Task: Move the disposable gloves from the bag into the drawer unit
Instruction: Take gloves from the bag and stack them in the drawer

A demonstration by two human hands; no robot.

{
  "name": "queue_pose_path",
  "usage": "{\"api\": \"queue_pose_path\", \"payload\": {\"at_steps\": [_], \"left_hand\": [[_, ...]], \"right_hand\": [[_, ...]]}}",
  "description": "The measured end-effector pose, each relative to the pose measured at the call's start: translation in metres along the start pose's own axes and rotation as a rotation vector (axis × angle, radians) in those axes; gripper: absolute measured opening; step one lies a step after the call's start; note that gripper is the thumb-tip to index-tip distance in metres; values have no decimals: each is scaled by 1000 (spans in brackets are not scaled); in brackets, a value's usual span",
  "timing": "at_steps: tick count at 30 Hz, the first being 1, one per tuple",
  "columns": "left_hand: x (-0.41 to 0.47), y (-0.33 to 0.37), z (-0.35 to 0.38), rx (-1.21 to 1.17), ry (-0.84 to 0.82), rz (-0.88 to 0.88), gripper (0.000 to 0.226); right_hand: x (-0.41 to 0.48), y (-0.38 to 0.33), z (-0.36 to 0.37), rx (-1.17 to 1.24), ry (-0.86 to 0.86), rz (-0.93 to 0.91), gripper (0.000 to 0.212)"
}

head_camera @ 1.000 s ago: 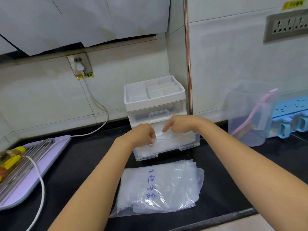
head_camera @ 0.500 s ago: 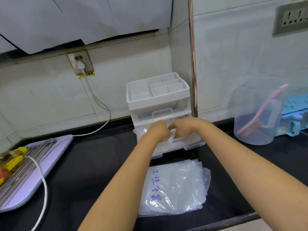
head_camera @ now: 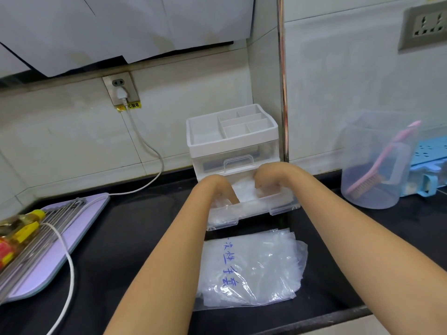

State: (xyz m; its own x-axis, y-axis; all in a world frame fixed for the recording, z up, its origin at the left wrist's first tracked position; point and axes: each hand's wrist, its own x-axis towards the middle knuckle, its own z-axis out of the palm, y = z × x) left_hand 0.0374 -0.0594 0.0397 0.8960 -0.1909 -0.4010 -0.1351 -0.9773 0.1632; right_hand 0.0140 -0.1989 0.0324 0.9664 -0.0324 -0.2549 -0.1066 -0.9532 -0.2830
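The clear drawer unit stands on the black worktop against the tiled wall, with a white divided tray on top. Its upper drawer is shut and its lower drawer is pulled out toward the person. A heap of disposable gloves lies inside the open drawer. Both hands reach into it from the front.

The left hand dips into the drawer's left half with its back to the camera. Its fingers are hidden down among the film, so I cannot tell whether they grip anything. The right hand is in the right half, its fingers curled down and clutching the gloves.

The bag, clear plastic with blue handwriting, lies flat on the worktop just in front of the drawer, between the two forearms, and still has crumpled film inside.

To the right stands a translucent jug holding a pink brush. To the left, a lilac board carries a metal rack, and a white cord runs up to a wall socket.
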Motion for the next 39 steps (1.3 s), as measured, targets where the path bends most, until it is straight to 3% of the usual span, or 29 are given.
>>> {"api": "queue_pose_path", "payload": {"at_steps": [5, 11, 13, 15, 18, 21, 28, 30, 33, 39], "left_hand": [[-1, -1, 3, -7, 67, 9, 48], [-14, -5, 4, -123, 211, 79, 56], [-26, -7, 2, -268, 287, 109, 51], [-42, -10, 2, -393, 420, 172, 23], [-70, -9, 16, -481, 601, 280, 44], [-96, -6, 40, -556, 676, 396, 35], [-102, 8, 120, -542, 507, 534, 13], [-95, 11, 143, -489, 453, 590, 21], [-90, 16, 170, -448, 398, 655, 35], [-82, 20, 202, -436, 438, 674, 33]], "right_hand": [[-25, 17, -13, 355, 38, -55, 45], [-68, 38, -20, 561, 207, -166, 15], [-85, 44, -15, 601, 245, -175, 15], [-100, 49, -6, 608, 275, -161, 20], [-112, 60, 16, 600, 295, -88, 25], [-118, 68, 41, 592, 312, -5, 23], [-111, 72, 109, 644, 291, 179, 38], [-110, 69, 124, 605, 292, 193, 25], [-109, 65, 139, 554, 362, 174, 23], [-112, 61, 151, 507, 529, 171, 23]]}}
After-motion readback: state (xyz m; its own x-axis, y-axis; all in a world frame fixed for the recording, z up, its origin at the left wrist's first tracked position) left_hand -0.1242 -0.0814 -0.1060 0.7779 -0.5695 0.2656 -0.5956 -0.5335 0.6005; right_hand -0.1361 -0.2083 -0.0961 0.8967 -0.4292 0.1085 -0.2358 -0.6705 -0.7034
